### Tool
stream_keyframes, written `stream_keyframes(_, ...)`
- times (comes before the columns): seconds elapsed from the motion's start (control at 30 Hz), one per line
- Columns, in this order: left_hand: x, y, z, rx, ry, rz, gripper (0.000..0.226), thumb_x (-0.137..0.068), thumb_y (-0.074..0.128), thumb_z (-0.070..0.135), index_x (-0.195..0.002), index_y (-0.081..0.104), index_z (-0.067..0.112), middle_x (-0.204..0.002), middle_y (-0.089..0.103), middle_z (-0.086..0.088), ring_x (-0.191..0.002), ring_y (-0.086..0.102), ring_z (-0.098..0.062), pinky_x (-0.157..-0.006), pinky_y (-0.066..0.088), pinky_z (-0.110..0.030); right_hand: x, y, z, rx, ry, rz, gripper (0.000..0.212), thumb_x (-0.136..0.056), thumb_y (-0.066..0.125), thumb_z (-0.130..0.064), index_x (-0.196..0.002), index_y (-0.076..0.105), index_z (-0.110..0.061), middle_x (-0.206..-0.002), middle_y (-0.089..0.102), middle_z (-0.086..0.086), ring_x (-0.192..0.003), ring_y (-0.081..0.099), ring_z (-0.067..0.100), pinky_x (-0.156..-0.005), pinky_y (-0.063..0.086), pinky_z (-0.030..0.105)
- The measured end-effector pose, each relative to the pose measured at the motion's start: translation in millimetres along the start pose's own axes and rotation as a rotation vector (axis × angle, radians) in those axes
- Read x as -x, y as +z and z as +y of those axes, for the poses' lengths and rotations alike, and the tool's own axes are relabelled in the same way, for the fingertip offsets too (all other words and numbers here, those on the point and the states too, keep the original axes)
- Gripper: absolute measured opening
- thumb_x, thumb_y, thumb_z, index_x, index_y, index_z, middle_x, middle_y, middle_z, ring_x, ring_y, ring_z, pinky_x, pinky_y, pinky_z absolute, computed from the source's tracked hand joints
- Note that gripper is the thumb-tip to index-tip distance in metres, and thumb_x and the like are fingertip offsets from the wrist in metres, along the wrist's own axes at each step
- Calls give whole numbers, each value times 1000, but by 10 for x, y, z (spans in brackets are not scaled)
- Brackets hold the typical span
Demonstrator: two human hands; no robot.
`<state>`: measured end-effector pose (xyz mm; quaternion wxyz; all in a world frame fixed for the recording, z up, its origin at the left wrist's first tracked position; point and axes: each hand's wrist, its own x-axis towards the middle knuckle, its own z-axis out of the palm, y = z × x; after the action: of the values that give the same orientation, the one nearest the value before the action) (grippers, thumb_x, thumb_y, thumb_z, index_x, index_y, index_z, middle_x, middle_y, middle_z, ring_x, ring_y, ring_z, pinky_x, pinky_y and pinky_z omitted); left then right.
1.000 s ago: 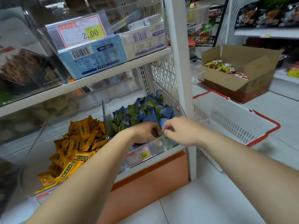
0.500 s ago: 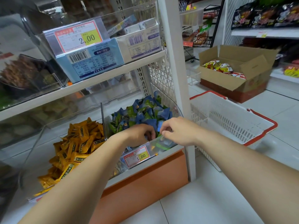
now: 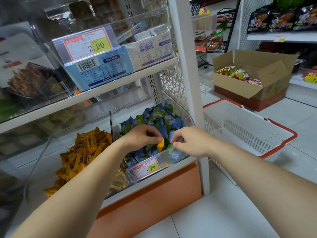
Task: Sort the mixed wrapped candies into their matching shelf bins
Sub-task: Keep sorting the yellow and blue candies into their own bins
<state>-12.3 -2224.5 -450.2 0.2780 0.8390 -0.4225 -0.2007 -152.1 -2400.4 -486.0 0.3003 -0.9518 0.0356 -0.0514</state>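
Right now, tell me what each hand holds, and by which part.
Left hand pinches an orange wrapped candy by its upper end. Right hand curls among blue wrapped candies; its hold cannot be told.

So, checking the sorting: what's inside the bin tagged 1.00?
Blue and green candies, plus one orange candy pinched by the left hand. That hand and the right hand cover the middle; lower layers are hidden.

Lower shelf, white: two clear bins side by side. Left bin w/ yellow candies, right bin w/ blue-green candies. Upper shelf: boxes in clear bins. Floor, tiled: white basket, cardboard box behind it.
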Motion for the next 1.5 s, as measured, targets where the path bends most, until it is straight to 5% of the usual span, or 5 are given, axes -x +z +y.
stream_keyframes(0.23, 140, -36, 128, 402, -12, 276, 7, -94, 66, 17, -89, 70, 20, -79, 74, 3, -78, 71, -13, -72, 53, -21, -35, -1, -170, -194, -76, 154, 27, -89, 59, -38, -115, 63, -34, -110, 62, -13, -95, 59, 6, -84, 49, 32)
stream_keyframes(0.43, 265, 84, 314, 664, -76, 255, 8, -97, 62, 18, -101, 68, 14, -90, 76, -5, -85, 74, -20, -66, 56, -24, -50, 12, -228, -330, -75, 294, 13, -93, 62, -38, -86, 60, -27, -83, 67, -8, -80, 64, 10, -78, 53, 39)
stream_keyframes(0.97, 295, 418, 131, -542, -111, -206, 38, -73, 74, 54, -90, 55, 27, -88, 60, 7, -78, 58, -12, -58, 43, -28, 45, -17, -85, -73, -16, 225, 25, -91, 59, -44, -73, 49, -30, -65, 59, -4, -61, 55, 15, -58, 45, 36)
stream_keyframes(1.37, 189, 391, 99, -555, -243, -374, 46, -68, 83, 45, -99, 49, 39, -87, 60, 14, -78, 57, -4, -61, 43, -23, 90, -33, -57, -115, -36, 183, 20, -91, 60, -40, -79, 55, -24, -69, 62, 0, -64, 58, 19, -62, 47, 39)
stream_keyframes(1.5, 209, 338, 157, -480, -280, -438, 59, -71, 84, 41, -119, 53, 27, -104, 63, 7, -94, 62, -15, -83, 52, -32, 104, -48, -67, -121, -41, 174, 22, -92, 61, -38, -78, 56, -22, -67, 61, 0, -60, 54, 16, -58, 41, 35)
